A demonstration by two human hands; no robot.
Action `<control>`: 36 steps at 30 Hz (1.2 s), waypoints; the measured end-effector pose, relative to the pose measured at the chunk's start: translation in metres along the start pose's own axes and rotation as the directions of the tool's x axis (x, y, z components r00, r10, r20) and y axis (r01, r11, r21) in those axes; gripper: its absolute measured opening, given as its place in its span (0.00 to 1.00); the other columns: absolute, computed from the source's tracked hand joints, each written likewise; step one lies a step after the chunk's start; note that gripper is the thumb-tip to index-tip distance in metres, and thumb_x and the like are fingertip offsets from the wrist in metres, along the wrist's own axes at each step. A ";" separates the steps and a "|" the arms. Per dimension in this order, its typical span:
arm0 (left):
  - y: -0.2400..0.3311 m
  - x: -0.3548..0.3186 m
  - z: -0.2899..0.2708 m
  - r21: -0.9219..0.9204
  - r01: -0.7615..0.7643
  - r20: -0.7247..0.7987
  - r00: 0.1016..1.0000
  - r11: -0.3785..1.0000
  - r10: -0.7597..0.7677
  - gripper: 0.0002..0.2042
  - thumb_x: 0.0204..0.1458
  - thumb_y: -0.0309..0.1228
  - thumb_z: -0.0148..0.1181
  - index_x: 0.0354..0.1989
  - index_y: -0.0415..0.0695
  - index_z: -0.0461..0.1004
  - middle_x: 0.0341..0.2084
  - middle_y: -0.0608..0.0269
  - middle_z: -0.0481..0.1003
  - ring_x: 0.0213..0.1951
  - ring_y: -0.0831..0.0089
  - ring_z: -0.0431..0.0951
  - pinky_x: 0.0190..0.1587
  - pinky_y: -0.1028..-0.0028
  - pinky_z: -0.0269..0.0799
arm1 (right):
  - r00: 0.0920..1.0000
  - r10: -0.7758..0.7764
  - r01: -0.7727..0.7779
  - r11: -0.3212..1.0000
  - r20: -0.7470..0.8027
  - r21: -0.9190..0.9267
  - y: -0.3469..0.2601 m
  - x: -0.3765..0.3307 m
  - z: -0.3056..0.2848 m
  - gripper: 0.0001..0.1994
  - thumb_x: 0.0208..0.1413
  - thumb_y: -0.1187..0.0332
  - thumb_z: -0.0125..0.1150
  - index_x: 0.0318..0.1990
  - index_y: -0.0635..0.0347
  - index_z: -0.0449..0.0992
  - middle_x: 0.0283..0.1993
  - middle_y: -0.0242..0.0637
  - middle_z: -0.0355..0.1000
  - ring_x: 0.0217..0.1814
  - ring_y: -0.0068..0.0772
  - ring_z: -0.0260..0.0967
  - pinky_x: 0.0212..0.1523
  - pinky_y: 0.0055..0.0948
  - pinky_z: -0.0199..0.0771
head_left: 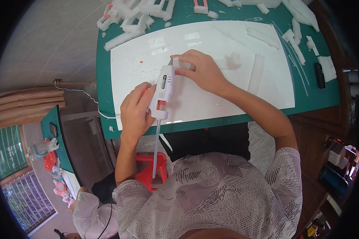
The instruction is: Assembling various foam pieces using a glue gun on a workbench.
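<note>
My left hand [135, 109] is wrapped round the handle of a white hot glue gun [164, 85], whose nozzle points away from me. A long clear glue stick [156, 149] sticks out of its back end, toward my body. Between the thumb and fingers of my right hand [203, 72] is a small white foam piece [181, 63], pinched right beside the nozzle. Whether nozzle and foam touch, I cannot tell. Both hands are over a glossy white board [211, 105] on a green table [104, 75].
White foam frames [137, 24] crowd the far left. Foam strips [256, 73] lie on the board's right half, one foam block [232, 61] near my right wrist. Thin clear sticks [301, 73] and a black object [319, 75] are at the right. A white cord [92, 97] runs leftward. Another person [92, 211] is at lower left.
</note>
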State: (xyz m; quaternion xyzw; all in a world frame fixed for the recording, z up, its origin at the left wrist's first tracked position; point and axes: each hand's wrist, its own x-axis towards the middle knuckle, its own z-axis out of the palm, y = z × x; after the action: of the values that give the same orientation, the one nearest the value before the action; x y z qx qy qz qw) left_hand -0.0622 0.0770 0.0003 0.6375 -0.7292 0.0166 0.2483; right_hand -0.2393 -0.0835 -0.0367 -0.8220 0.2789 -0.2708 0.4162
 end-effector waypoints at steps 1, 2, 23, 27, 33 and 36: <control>0.002 0.000 -0.001 -0.028 0.022 -0.006 1.000 0.999 -0.022 0.25 0.30 0.17 0.60 0.45 0.38 0.74 0.41 0.55 0.73 0.37 0.58 0.76 0.38 0.65 0.72 | 1.000 -0.003 0.003 1.000 -0.004 0.006 0.000 0.000 0.001 0.20 0.52 0.65 0.66 0.54 0.51 0.76 0.39 0.35 0.71 0.24 0.27 0.60 0.30 0.26 0.66; 0.004 0.001 -0.001 -0.055 0.043 -0.011 0.999 0.998 -0.043 0.26 0.29 0.16 0.59 0.45 0.38 0.74 0.41 0.55 0.73 0.37 0.58 0.76 0.38 0.65 0.71 | 1.000 -0.007 0.007 1.000 -0.007 0.012 0.000 0.000 0.001 0.20 0.52 0.65 0.66 0.54 0.51 0.76 0.39 0.35 0.71 0.24 0.27 0.61 0.30 0.26 0.66; 0.007 0.000 0.000 0.066 -0.035 0.002 0.999 0.997 0.035 0.28 0.27 0.13 0.56 0.46 0.39 0.74 0.41 0.58 0.73 0.31 0.62 0.73 0.34 0.66 0.69 | 1.000 0.013 -0.013 1.000 0.017 0.026 0.002 0.001 0.000 0.18 0.53 0.61 0.65 0.52 0.50 0.78 0.35 0.39 0.70 0.32 0.34 0.65 0.35 0.32 0.67; 0.007 0.000 0.001 0.065 -0.041 0.001 0.999 0.997 0.041 0.28 0.28 0.13 0.56 0.46 0.39 0.74 0.41 0.59 0.72 0.31 0.62 0.73 0.33 0.66 0.69 | 0.997 -0.071 0.071 0.997 -0.031 0.003 0.008 0.001 0.003 0.21 0.50 0.70 0.66 0.54 0.48 0.77 0.37 0.34 0.69 0.23 0.25 0.58 0.29 0.25 0.65; 0.008 0.001 0.001 0.096 -0.057 0.014 0.998 0.994 0.056 0.28 0.28 0.14 0.56 0.47 0.39 0.74 0.41 0.58 0.72 0.31 0.63 0.73 0.33 0.66 0.69 | 0.999 -0.047 0.047 0.999 -0.021 0.001 0.009 0.001 0.002 0.21 0.50 0.70 0.66 0.54 0.48 0.77 0.37 0.34 0.70 0.24 0.25 0.59 0.30 0.24 0.65; 0.006 0.000 0.002 0.110 -0.071 -0.003 0.997 0.991 0.072 0.28 0.28 0.14 0.56 0.47 0.39 0.74 0.41 0.58 0.72 0.31 0.63 0.72 0.33 0.66 0.69 | 0.997 -0.073 0.073 0.997 -0.040 0.000 0.011 0.002 0.004 0.21 0.50 0.69 0.66 0.54 0.48 0.77 0.37 0.35 0.70 0.24 0.25 0.59 0.30 0.24 0.65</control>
State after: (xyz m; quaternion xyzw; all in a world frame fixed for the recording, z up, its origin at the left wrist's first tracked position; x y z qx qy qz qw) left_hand -0.0687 0.0770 0.0005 0.6234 -0.7488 0.0677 0.2145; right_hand -0.2378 -0.0877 -0.0478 -0.8257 0.2570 -0.3024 0.4009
